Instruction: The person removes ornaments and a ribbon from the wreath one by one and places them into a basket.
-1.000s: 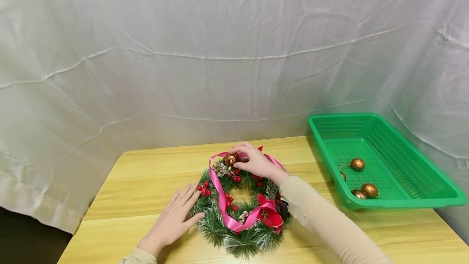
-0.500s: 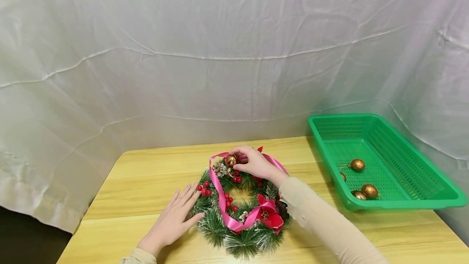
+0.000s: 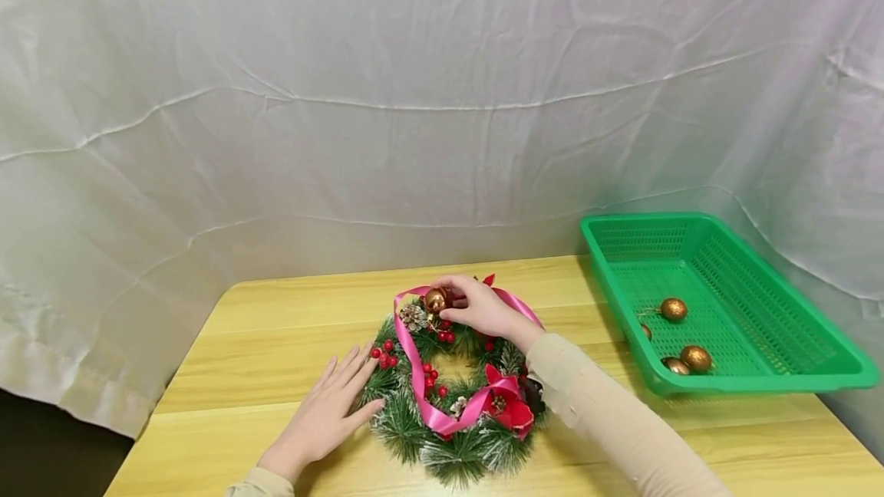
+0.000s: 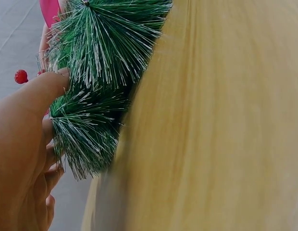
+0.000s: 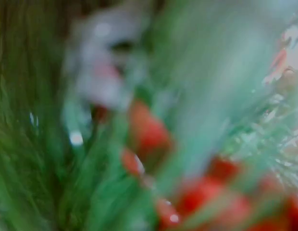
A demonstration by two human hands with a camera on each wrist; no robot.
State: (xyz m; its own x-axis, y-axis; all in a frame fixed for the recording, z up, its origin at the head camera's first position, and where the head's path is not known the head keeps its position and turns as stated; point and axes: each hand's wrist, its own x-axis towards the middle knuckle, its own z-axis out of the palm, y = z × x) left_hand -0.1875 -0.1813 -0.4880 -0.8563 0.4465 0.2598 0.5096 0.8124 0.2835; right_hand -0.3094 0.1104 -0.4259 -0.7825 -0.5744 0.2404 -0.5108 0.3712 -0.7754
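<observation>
A green frosted wreath (image 3: pixel 456 459) lies flat on the table, with red berries (image 3: pixel 384 354), pine cones (image 3: pixel 412 317) and a red flower (image 3: pixel 511 409) on it. A loop of pink ribbon (image 3: pixel 417 382) runs across it. At its far side my right hand (image 3: pixel 476 307) pinches a shiny copper bauble (image 3: pixel 436 300) with thumb and fingers; some fingertips are hidden. My left hand (image 3: pixel 328 416) lies with straight fingers against the wreath's left edge, its thumb (image 4: pixel 55 84) touching the green needles (image 4: pixel 96 48). The right wrist view is blurred needles and berries (image 5: pixel 202 197).
A green plastic basket (image 3: pixel 760 383) stands at the right of the table (image 3: pixel 276 328). Several copper baubles (image 3: pixel 674 309) lie in its near left part. A pale curtain (image 3: pixel 414 159) hangs behind the table and at both sides.
My right hand has shifted only very slightly at the wreath's far side, still pinching the copper bauble. The left hand and the basket stay where they were.
</observation>
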